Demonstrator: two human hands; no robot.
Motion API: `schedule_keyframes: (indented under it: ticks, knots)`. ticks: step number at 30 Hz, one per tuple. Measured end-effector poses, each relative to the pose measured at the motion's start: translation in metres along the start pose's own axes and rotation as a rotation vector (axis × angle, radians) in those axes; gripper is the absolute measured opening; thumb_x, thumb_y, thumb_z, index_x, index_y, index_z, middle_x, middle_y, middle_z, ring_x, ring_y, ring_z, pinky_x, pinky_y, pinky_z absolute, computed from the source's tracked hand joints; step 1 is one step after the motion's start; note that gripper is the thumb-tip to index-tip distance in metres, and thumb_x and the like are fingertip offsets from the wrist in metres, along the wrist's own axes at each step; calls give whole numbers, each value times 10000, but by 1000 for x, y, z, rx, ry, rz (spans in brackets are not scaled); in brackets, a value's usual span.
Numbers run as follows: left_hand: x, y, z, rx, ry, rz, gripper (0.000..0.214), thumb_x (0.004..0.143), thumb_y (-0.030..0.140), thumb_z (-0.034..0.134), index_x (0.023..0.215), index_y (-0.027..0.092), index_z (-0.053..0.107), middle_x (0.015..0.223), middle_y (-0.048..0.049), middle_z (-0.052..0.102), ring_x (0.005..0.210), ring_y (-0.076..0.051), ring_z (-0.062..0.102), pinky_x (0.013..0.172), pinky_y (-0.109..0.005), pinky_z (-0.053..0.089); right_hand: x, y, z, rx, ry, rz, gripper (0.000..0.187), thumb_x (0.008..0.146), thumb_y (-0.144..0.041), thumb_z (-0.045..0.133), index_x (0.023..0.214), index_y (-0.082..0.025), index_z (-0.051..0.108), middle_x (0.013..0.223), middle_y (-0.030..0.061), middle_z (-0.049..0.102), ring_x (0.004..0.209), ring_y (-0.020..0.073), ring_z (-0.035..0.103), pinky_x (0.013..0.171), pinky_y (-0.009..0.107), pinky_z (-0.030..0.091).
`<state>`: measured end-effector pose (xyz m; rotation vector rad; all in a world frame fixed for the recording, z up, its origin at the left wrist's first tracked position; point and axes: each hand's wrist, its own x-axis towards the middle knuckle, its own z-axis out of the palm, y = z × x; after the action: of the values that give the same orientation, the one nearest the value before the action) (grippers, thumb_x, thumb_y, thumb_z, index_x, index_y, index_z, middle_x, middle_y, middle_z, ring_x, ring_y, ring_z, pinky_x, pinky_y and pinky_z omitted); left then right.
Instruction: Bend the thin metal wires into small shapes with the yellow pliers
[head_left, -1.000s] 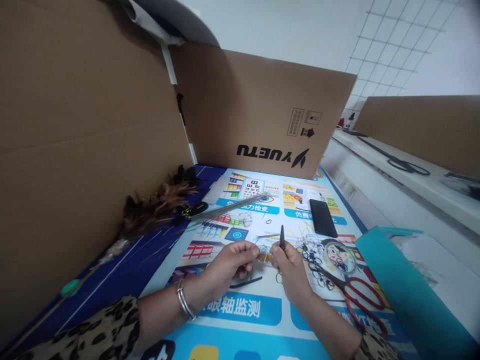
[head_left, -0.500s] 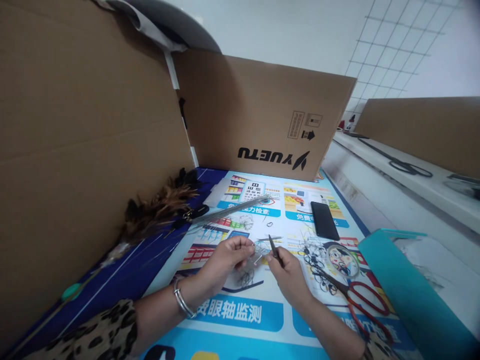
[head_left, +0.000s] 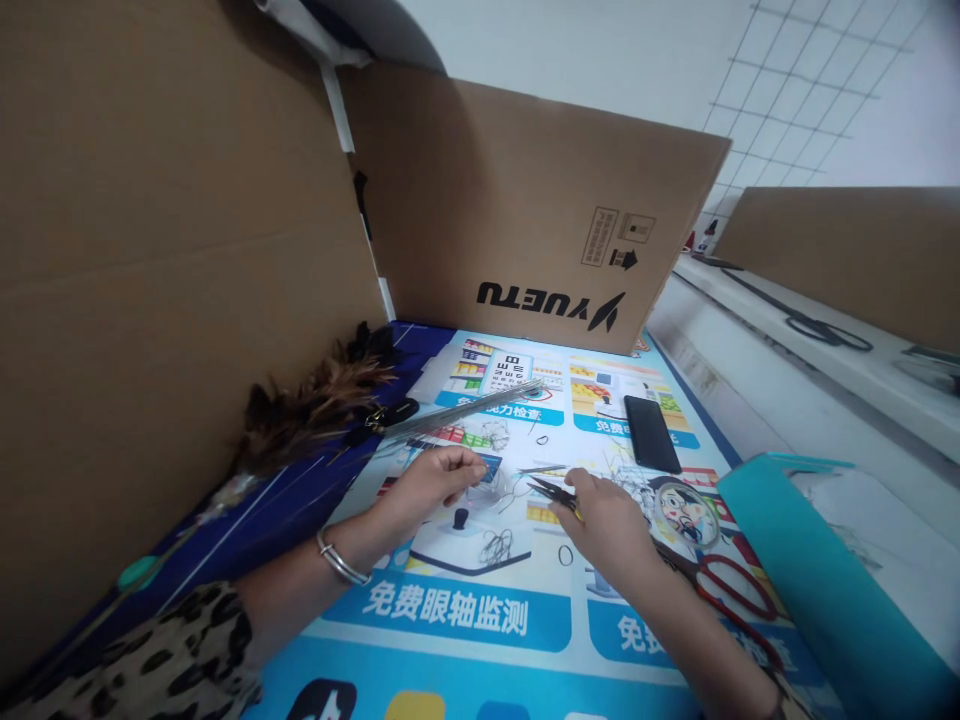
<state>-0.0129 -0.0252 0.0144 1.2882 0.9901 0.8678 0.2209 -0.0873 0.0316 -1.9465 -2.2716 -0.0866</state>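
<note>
My left hand point(head_left: 431, 483) is pinched shut on a thin strand of wire point(head_left: 504, 495) that trails to the right across the printed poster mat point(head_left: 465, 610). My right hand point(head_left: 611, 520) is closed round small black pointed snips point(head_left: 551, 490), whose tips point left toward the wire. A small tangle of wire point(head_left: 496, 547) and a little black ring point(head_left: 565, 553) lie on the mat between and just below the hands. A silver bangle sits on my left wrist.
A bundle of straight metal wires point(head_left: 465, 411) and a feather duster point(head_left: 315, 412) lie at the left. A black phone point(head_left: 651, 433) rests further back. Red-handled scissors point(head_left: 731, 590) and a teal folder point(head_left: 817, 580) are at the right. Cardboard walls point(head_left: 525, 210) enclose the back and left.
Both hands moved apart and further from me. The snips tilted from upright to lying nearly flat, pointing left. The left hand drew the wire to the left.
</note>
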Motion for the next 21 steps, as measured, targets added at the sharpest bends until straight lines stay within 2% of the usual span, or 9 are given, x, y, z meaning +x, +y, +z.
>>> schedule_keyframes:
  ticks: [3, 7, 13, 21]
  knots:
    - [1, -7, 1, 27, -31, -7, 210, 705, 345, 606, 715, 135, 597, 540, 37, 446, 433, -59, 337, 398, -172, 233, 2, 1, -7, -55, -42, -25, 257, 856, -425, 433, 909, -212, 568, 850, 45, 586, 814, 177, 528, 676, 262, 348]
    - [1, -13, 1, 57, -71, -23, 195, 728, 335, 582, 734, 141, 594, 539, 43, 429, 429, -63, 347, 396, -171, 258, 5, 1, -15, -117, -85, -38, 244, 854, -417, 444, 887, -220, 584, 853, 49, 572, 844, 174, 522, 678, 248, 343]
    - [1, -17, 2, 95, -96, -17, 186, 721, 338, 582, 732, 153, 605, 556, 34, 454, 439, -84, 393, 402, -191, 338, 12, -3, -18, -190, -178, -23, 231, 841, -413, 460, 846, -225, 595, 824, 40, 556, 773, 168, 532, 578, 241, 323]
    - [-2, -15, 1, 28, -80, -43, 181, 723, 338, 583, 725, 157, 591, 589, 25, 467, 467, -87, 413, 421, -193, 354, 21, -5, -17, -200, -184, -127, 206, 850, -358, 465, 883, -209, 604, 864, 55, 568, 854, 181, 519, 697, 274, 349]
